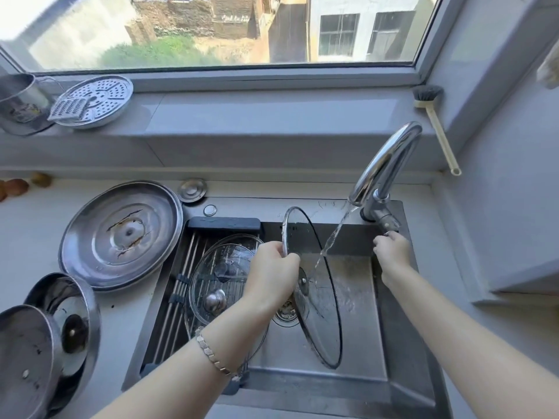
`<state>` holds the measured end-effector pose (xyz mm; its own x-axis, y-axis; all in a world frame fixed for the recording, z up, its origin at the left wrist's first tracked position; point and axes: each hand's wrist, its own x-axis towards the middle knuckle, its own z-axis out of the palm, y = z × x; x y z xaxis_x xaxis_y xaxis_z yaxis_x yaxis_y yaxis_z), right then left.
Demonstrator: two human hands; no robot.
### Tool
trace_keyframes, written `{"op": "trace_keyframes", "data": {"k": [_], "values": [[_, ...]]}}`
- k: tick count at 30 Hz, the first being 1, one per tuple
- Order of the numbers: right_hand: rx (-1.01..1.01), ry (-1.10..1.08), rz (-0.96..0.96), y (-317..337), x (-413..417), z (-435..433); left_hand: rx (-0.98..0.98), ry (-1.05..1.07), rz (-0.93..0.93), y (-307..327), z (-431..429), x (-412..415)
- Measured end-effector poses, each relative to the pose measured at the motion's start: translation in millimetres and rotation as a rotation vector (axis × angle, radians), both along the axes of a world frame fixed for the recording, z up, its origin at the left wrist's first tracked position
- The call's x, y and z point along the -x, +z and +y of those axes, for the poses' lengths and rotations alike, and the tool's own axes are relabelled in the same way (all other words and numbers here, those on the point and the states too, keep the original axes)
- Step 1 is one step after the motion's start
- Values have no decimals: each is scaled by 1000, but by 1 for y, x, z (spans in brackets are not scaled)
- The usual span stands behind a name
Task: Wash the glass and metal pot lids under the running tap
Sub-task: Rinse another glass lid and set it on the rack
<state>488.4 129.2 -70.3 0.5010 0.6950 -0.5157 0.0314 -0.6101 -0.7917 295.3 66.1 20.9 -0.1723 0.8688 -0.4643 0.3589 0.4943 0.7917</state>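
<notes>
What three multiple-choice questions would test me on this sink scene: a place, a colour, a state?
1. Where is the big metal lid? A in the sink B on the counter C on the sill
2. What colour is the brush handle? A red B black C cream
3. The tap is: A running B off C wrapped in cloth
Answers: B, it lies left of the sink; C, pale cream below dark bristles; A, water streams onto the glass lid the left hand grips.
</notes>
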Motion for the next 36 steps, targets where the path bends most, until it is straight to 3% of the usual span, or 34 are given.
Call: {"op": "trace_keyframes", "data": {"k": [4,8,12,15,17,20,23,25,29,33,36], "values": [[8,-22,40,3,18,15,-18,-12,31,1,0,1],[58,174,103,17,17,16,9,-19,30,-1,0,1],[118,684,-32,63,24,-23,38,-11,46,-1,1,0],[156,1154,7,95,45,-69,59,1,38,2,0,0],[68,1273,-112,98,60,-95,68,9,9,5,1,-2],[-219,1172,-525,92,71,-112,56,25,-27,15,1,-9],[-384,987,-645,85,65,-112,25,18,-152,23,-3,-12],[-365,812,-490,86,54,-105,38,6,-279,26,-6,-10],[-286,528,-31,97,41,-98,57,29,-237,13,-23,14],[-233,350,142,101,38,-103,149,106,-171,-11,-50,38],[-203,306,152,101,37,-108,181,166,-171,-26,-69,52]]}}
